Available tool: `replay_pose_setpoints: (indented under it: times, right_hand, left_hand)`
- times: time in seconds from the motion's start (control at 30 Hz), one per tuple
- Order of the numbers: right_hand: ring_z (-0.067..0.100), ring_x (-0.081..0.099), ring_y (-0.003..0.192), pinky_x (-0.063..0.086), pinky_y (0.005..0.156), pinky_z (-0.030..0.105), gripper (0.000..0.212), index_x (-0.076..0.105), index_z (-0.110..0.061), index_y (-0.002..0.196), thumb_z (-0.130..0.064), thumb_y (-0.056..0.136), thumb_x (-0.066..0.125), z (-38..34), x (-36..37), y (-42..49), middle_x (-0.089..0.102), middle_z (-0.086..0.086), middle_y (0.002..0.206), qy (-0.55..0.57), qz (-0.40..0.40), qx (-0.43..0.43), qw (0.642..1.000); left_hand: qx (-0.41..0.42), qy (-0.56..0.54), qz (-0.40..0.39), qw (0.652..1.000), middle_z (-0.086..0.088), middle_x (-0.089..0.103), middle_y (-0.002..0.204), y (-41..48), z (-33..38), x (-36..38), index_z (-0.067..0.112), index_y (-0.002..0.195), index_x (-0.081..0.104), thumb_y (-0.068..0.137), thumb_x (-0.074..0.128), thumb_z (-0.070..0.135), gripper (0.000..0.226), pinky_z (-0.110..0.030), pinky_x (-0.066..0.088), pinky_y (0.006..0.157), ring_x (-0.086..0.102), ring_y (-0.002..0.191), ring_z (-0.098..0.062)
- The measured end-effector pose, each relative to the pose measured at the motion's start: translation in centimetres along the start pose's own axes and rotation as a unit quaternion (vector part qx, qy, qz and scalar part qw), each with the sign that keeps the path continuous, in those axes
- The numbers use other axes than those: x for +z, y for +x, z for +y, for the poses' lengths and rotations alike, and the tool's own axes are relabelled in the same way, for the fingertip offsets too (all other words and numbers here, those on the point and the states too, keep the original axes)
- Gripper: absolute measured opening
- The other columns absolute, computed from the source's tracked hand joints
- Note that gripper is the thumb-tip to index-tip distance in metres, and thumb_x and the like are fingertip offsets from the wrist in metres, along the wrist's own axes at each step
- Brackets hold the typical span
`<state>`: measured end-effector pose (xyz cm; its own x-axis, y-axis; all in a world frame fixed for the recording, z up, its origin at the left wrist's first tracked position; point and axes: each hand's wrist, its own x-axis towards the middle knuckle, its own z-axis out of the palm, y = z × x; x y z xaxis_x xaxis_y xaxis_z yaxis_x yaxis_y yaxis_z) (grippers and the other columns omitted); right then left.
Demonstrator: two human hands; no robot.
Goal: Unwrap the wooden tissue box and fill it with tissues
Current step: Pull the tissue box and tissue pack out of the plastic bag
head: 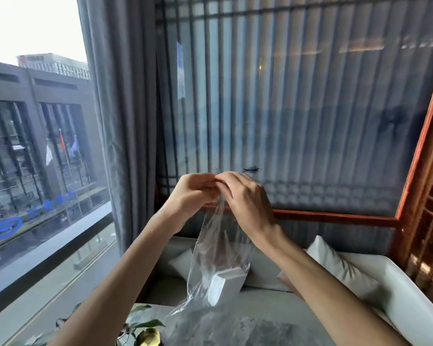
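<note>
Fingers [206, 183] of both hands meet in front of the camera, tips pressed together and pinching the top edge of a clear plastic bag [218, 245]. The left hand [194, 189] grips from the left with fingers and thumb curled. The right hand [246, 196] grips from the right, its back towards the camera, its fingertips touching those of the left.

The bag hangs directly below the fingers. Its long axis is near upright, top end in the pinch, lower end trailing slightly left towards a grey marbled table [260, 328]; whether it touches the table cannot be told.

A white stack of tissues [224, 285] lies in the bottom of the bag, well below the fingers. The stack is tilted: one short, ribbed end faces the camera and points down and left, and the long axis runs up and right, away from the camera.

Plant [145, 323] leaves show at the table's near left. A pale sofa [398, 290] with cushions stands behind, beside a window [35, 146] and a grey curtain [120, 121].
</note>
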<state>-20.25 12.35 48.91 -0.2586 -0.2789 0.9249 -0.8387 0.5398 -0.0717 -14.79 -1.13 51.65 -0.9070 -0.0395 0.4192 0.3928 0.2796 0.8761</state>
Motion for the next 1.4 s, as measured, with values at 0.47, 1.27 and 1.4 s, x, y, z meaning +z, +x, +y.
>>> replay_pose_setpoints:
  times: [0.47, 1.27, 1.4]
  right_hand:
    - [0.010, 0.066, 0.071, 0.053, 0.067, 0.026, 0.007, 0.071, -0.013, 0.091, -0.012, 0.087, 0.065, 2.7, -2.2, -1.7, 0.074, -0.002, 0.087, 0.090, 0.073, 0.103, 0.988]
    - [0.029, 0.066, 0.060, 0.044, 0.051, 0.033, 0.006, 0.067, -0.005, 0.082, -0.002, 0.079, 0.071, 2.2, -3.1, -3.5, 0.069, 0.009, 0.072, -0.084, 0.087, 0.095, 0.988]
    - [0.025, 0.070, 0.071, 0.052, 0.065, 0.035, 0.004, 0.066, -0.003, 0.087, -0.003, 0.083, 0.068, 4.6, -3.8, -2.9, 0.073, 0.009, 0.081, -0.017, 0.126, 0.161, 0.979]
  left_hand:
    - [-0.020, -0.022, 0.013, 0.999, 0.008, 0.071, 0.069, -0.5, -0.2, 3.2, 0.000, 0.103, 0.073, 0.078, 0.047, -0.025, 0.044, -0.012, 0.048, 0.056, 0.061, 0.062, -0.001]
    - [0.015, 0.000, 0.001, 1.000, 0.017, 0.072, 0.063, -1.7, 0.9, 5.7, 0.014, 0.098, 0.073, 0.084, 0.048, -0.025, 0.048, -0.011, 0.054, 0.064, 0.065, 0.061, 0.005]
    - [0.001, -0.034, 0.045, 0.998, 0.011, 0.073, 0.069, -1.7, 0.5, 5.4, 0.003, 0.113, 0.069, 0.083, 0.053, -0.022, 0.042, -0.014, 0.056, 0.066, 0.068, 0.066, 0.002]
